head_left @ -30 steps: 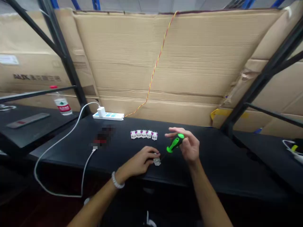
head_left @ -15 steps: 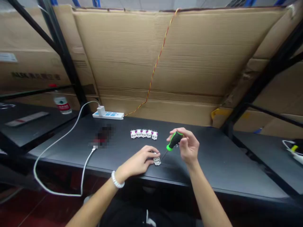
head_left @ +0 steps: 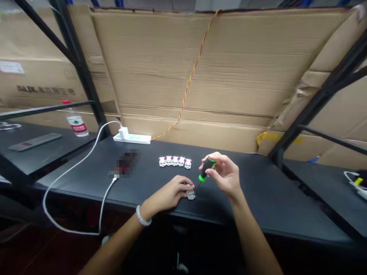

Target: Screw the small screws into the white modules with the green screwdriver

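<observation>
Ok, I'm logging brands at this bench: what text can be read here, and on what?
"AUX", then blurred characters: cardboard box, far left.
White sticker on that box: too blurred to read.
Bottle label: too small to read.

Screwdriver [head_left: 206,169]: handle is showing black and green plastic, faintly glossy.
Small block [head_left: 190,194]: is looking like white plastic.
Table [head_left: 258,198]: top is lying smooth, matt black.
Backdrop [head_left: 243,76]: brown corrugated cardboard is looking rough, ribbed.
Power strip [head_left: 132,138]: is gleaming in glossy white plastic.
Frame [head_left: 80,72]: is standing in black-painted metal.
</observation>
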A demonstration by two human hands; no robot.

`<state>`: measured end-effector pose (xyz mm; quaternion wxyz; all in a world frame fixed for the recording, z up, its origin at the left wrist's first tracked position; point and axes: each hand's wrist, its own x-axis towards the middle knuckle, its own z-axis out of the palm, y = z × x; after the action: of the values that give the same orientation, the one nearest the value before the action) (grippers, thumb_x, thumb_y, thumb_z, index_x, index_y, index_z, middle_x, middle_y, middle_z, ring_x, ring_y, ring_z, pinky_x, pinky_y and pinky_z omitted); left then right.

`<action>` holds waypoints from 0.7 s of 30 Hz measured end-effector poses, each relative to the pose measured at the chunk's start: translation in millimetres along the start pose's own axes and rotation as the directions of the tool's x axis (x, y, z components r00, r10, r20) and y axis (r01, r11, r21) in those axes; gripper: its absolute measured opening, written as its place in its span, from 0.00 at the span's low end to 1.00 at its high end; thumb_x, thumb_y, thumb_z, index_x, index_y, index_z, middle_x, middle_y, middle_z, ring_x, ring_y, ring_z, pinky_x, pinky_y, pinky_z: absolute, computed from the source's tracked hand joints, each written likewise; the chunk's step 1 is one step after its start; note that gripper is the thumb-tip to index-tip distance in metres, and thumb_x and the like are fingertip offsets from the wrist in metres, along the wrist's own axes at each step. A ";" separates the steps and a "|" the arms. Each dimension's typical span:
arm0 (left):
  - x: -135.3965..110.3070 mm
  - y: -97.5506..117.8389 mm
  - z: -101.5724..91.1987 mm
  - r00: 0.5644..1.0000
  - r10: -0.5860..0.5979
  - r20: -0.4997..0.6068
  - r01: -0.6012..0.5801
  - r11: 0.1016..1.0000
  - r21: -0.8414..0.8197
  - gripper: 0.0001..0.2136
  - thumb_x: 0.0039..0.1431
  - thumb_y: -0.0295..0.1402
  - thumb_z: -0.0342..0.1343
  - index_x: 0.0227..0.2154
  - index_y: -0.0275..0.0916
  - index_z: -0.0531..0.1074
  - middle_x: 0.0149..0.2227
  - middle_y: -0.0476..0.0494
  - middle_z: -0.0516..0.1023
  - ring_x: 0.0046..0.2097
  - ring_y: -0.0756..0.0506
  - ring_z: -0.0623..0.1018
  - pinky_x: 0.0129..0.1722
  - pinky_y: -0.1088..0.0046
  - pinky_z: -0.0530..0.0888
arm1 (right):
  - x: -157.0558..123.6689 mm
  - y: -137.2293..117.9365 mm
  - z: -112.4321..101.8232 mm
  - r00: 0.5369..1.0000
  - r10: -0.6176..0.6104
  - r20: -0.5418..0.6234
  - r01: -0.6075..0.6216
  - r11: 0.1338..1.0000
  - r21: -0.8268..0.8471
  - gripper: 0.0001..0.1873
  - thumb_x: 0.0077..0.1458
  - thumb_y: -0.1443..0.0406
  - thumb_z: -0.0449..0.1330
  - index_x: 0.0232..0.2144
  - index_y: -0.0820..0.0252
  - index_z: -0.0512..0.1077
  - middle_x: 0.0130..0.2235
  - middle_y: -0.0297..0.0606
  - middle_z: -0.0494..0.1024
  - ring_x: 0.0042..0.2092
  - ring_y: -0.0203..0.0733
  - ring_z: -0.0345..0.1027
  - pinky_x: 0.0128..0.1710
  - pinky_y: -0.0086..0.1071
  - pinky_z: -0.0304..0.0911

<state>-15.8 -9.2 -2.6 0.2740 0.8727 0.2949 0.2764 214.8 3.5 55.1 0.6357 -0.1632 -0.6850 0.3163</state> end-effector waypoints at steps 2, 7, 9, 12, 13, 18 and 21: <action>0.3 1.0 -0.6 1.000 0.000 0.004 0.000 1.000 0.011 0.16 0.70 0.23 0.57 0.56 0.44 0.79 0.58 0.40 0.77 0.62 0.40 0.74 0.67 0.60 0.70 | -0.2 1.3 -1.0 1.000 -0.015 -0.011 0.015 0.999 -0.031 0.19 0.57 0.68 0.72 0.50 0.49 0.79 0.43 0.36 0.80 0.37 0.41 0.82 0.36 0.37 0.79; 0.1 3.4 -1.9 1.000 0.004 0.000 -0.004 1.000 0.028 0.17 0.69 0.22 0.58 0.55 0.46 0.80 0.57 0.41 0.78 0.62 0.40 0.74 0.66 0.60 0.70 | -5.0 0.3 -0.6 0.989 -0.090 -0.114 0.056 0.961 -0.271 0.17 0.55 0.67 0.73 0.47 0.51 0.79 0.38 0.34 0.74 0.37 0.39 0.73 0.34 0.35 0.72; -0.4 2.5 -1.4 1.000 0.004 -0.008 -0.003 1.000 0.021 0.17 0.69 0.23 0.58 0.56 0.46 0.79 0.58 0.41 0.78 0.62 0.40 0.74 0.66 0.60 0.71 | -9.3 -4.2 4.1 0.977 -0.139 -0.161 0.067 0.921 -0.384 0.16 0.56 0.67 0.73 0.47 0.51 0.78 0.35 0.32 0.72 0.35 0.38 0.68 0.33 0.34 0.67; -1.0 0.1 0.1 1.000 0.005 -0.009 -0.005 1.000 0.011 0.17 0.70 0.24 0.58 0.57 0.46 0.79 0.58 0.41 0.77 0.62 0.40 0.74 0.66 0.60 0.70 | -16.1 -12.3 15.4 0.965 -0.183 -0.190 0.063 0.859 -0.508 0.17 0.57 0.67 0.72 0.48 0.51 0.78 0.34 0.31 0.70 0.33 0.37 0.64 0.31 0.34 0.63; -1.1 -0.4 0.4 1.000 0.002 -0.008 -0.002 1.000 0.012 0.18 0.70 0.24 0.58 0.57 0.46 0.79 0.58 0.41 0.77 0.62 0.40 0.74 0.67 0.59 0.70 | -17.7 -14.1 19.1 0.959 -0.204 -0.196 0.067 0.836 -0.545 0.17 0.58 0.67 0.71 0.49 0.51 0.78 0.34 0.31 0.70 0.33 0.38 0.64 0.32 0.34 0.63; -0.8 1.1 -0.1 1.000 -0.014 -0.010 0.014 1.000 0.016 0.17 0.69 0.23 0.59 0.56 0.46 0.80 0.58 0.41 0.78 0.62 0.40 0.74 0.67 0.59 0.70 | -20.2 -13.2 23.8 0.958 -0.215 -0.191 0.082 0.842 -0.533 0.16 0.62 0.66 0.68 0.52 0.51 0.77 0.38 0.36 0.74 0.36 0.41 0.71 0.35 0.36 0.70; -0.2 3.1 -1.0 1.000 -0.016 -0.011 0.016 1.000 0.000 0.16 0.69 0.25 0.59 0.55 0.45 0.80 0.57 0.41 0.78 0.61 0.40 0.75 0.66 0.60 0.70 | -20.1 -13.1 14.9 0.992 -0.066 -0.109 0.035 0.963 -0.267 0.15 0.70 0.63 0.58 0.57 0.50 0.75 0.49 0.43 0.80 0.43 0.45 0.79 0.38 0.39 0.77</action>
<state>-15.5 -11.1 0.0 0.2744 0.8688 0.3033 0.2790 205.4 -22.2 48.2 0.6550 -0.2471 -0.6867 0.1958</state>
